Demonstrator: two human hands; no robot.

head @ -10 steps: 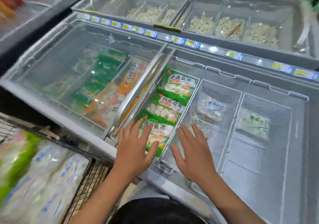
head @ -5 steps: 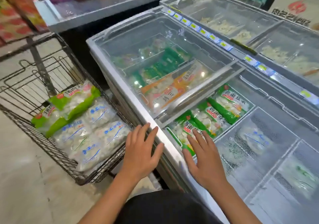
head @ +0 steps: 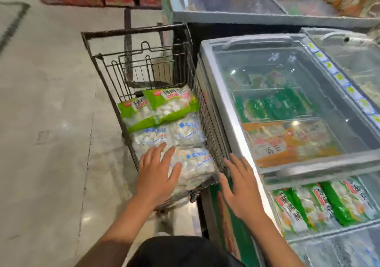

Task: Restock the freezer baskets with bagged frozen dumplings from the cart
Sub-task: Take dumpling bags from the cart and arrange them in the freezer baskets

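Nearest us in the wire cart (head: 207, 110): one clear blue-printed dumpling bag (head: 195, 164), long axis running away from us, directly under our left hand (head: 157, 174), grip spread flat, holding nothing; our right hand (head: 239, 186), likewise spread, hovers outside the cart wall.

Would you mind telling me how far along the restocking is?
Done: green bags already fill one open freezer basket. In hand: nothing gripped yet; the left hand reaches onto a clear bag in the cart, the right hand hovers open. Left: several cart bags.
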